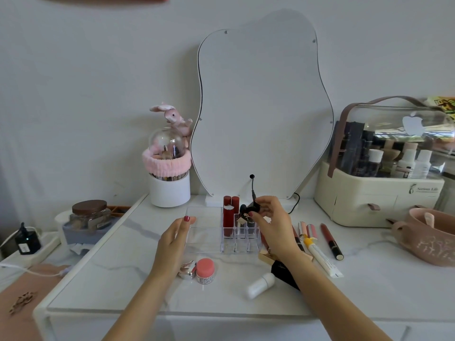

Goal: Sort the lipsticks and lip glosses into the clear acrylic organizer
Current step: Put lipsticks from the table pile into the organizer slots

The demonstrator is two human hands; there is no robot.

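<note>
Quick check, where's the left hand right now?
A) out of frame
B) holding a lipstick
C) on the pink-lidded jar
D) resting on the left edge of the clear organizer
D: the left hand rests open against the left edge of the clear acrylic organizer, thumb on its rim, holding no lipstick, while the right hand lowers a small black lipstick over the slots.

The right hand (269, 221) covers most of the small black tube (254, 207) it pinches, so its shape and label are anyone's guess. The wrist hides the near ends of the lip glosses (305, 230) at 3 o'clock of the clear organizer (204, 232), plus part of a gold item (265, 257) and a black pouch (283, 271). Labels on the storage case (376, 193) at 2 o'clock are too small to read, and the frame's right edge cuts off the pink bowl (428, 242).
</note>
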